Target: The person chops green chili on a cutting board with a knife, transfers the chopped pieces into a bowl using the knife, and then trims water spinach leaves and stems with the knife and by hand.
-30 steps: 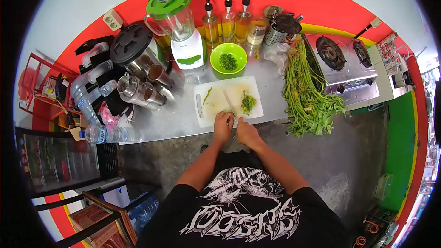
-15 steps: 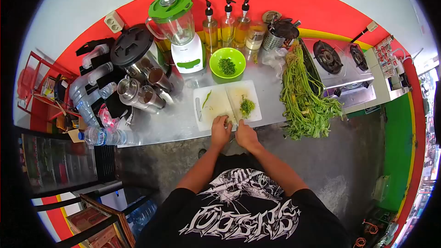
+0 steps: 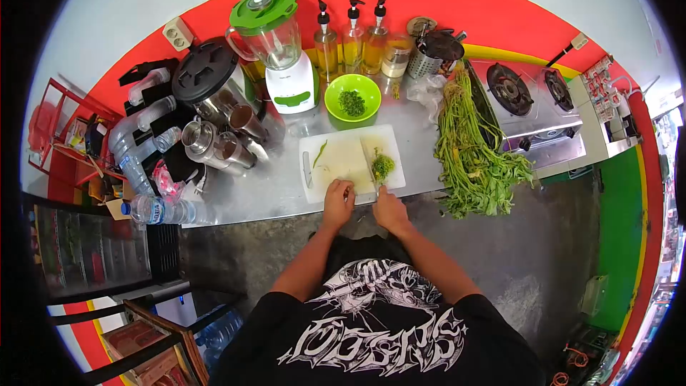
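My right hand [image 3: 390,210] is closed around the handle of a knife [image 3: 368,163], whose blade points away from me over the white cutting board [image 3: 314,141]. Just right of the blade, and touching it, lies a small heap of chopped greens [image 3: 383,166]. My left hand [image 3: 339,201] rests at the board's near edge with its fingers curled together; whatever they may hold is hidden. A single green strip [image 3: 321,151], perhaps a stem or chili, lies on the board's left part. Behind the board stands a green bowl [image 3: 333,99] with finely chopped greens inside.
A large bundle of leafy stalks [image 3: 468,150] lies on the right of the metal counter [image 3: 275,196], beside a gas stove [image 3: 536,125]. At the back stand a blender [image 3: 286,64] and pump bottles [image 3: 352,46]. Metal canisters [image 3: 207,144] and a plastic water bottle [image 3: 161,210] are on the left.
The knife and my right hand have shifted right, bringing the blade against the chopped greens. My left hand has drawn slightly left, away from the knife.
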Available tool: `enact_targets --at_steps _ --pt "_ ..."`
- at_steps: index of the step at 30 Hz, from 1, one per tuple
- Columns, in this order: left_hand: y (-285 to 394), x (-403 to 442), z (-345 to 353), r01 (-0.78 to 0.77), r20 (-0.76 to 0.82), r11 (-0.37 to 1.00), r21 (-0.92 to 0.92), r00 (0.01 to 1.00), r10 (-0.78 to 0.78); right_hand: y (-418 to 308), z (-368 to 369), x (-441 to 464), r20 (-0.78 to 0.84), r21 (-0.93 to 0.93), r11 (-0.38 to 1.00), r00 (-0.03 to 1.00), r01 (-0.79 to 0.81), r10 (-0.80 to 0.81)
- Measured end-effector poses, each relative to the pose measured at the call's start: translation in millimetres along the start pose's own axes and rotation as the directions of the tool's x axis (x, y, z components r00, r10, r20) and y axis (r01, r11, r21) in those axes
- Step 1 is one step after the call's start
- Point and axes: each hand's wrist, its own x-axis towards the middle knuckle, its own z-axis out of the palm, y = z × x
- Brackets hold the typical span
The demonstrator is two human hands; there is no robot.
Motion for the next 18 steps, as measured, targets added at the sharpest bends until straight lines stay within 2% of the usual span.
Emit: enact_targets --at_steps 4,6,7,9,10,12,14,16,18 --pt "1.4 0.2 -3.9 -0.004 0.027 1.000 -0.014 1.000 0.004 -1.2 -8.6 -1.5 -0.002 0.057 0.997 0.998 0.055 -0.055" --pt "7.0 -0.8 -10.2 -0.147 0.096 0.985 0.091 0.986 0.139 -1.7 -5.6 -2.8 -0.011 0.099 0.990 0.995 0.103 -0.103" --pt "10.7 -0.7 -12.7 -0.147 0.093 0.985 0.095 0.986 0.138 -1.4 -2.3 -2.8 -0.023 0.141 0.979 0.989 0.150 -0.148" --pt "14.4 -1.8 -15.4 -0.180 0.219 0.972 0.153 0.965 0.144 1.2 4.0 1.3 -0.030 0.156 0.970 0.983 0.184 -0.182" --pt "13.3 -1.7 -16.4 -0.181 0.219 0.971 0.156 0.965 0.145 3.0 8.0 4.6 -0.038 0.168 0.963 0.977 0.213 -0.209" --pt "10.0 -1.4 -16.3 -0.201 0.250 0.963 0.179 0.956 0.153 3.9 11.8 9.0 -0.016 0.182 0.968 0.984 0.175 -0.175" --pt "5.7 -2.5 -14.3 -0.207 0.239 0.962 0.178 0.958 0.161 5.0 11.0 6.7 -0.102 0.234 0.939 0.967 0.251 -0.233" --pt "1.8 -4.3 -11.3 -0.213 0.226 0.961 0.177 0.959 0.171 4.7 9.5 4.2 -0.091 0.234 0.932 0.961 0.276 -0.262" --pt "-0.8 -5.1 -8.4 -0.129 0.181 0.988 0.089 0.977 0.111 6.1 9.8 3.1 -0.087 0.237 0.924 0.954 0.300 -0.287"
